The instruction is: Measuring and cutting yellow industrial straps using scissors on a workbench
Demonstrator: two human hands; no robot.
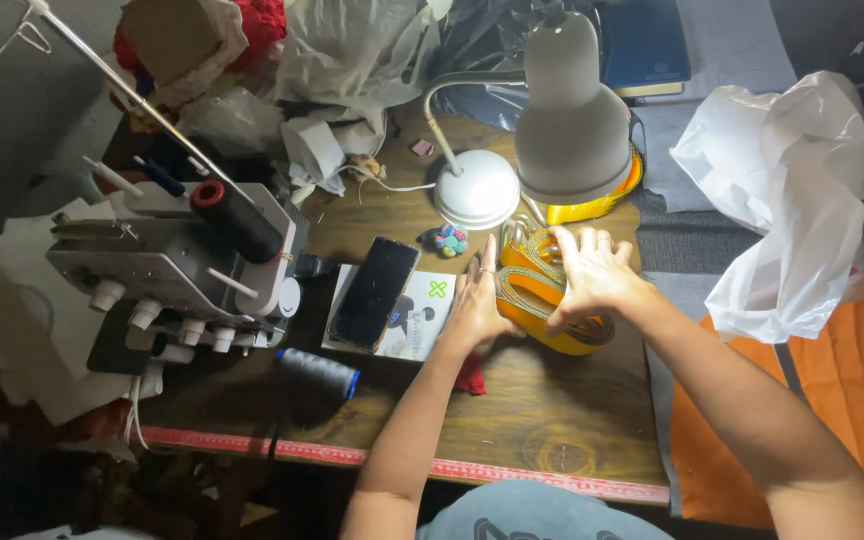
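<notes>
The yellow patterned strap point(542, 300) is lying in loose folds on the wooden tabletop point(512, 420), just in front of the white desk lamp point(562, 120) and partly under its grey shade. It looks like a flat woven band, bright yellow-orange with a darker printed pattern running along its middle, doubled over itself into a low, uneven heap; more of the same yellow stuff is showing behind the lamp shade.

The right hand point(592, 275) is pressing down on top of the heap with fingers spread apart and flat, not clamped around anything. The left hand point(474, 305) is resting open against the strap's near-left edge, fingers straight and together, palm turned toward the band.

To handle this well, my judgement is that the flat right palm should be keeping the folds pinned while the left hand is squaring the edge, working slowly so the slippery layers are not sliding apart. The lamp shade is hanging close above the fingers, so knuckles could be knocking it.

Left of the lamp, beside the left hand, a dark phone point(374, 292) is lying on a white booklet point(422, 318). Further left of the lamp a grey sewing machine point(172, 265) is standing, with a blue-ended thread spool point(318, 372) before it. Right of the lamp a white plastic bag point(782, 200) is slumping.
</notes>
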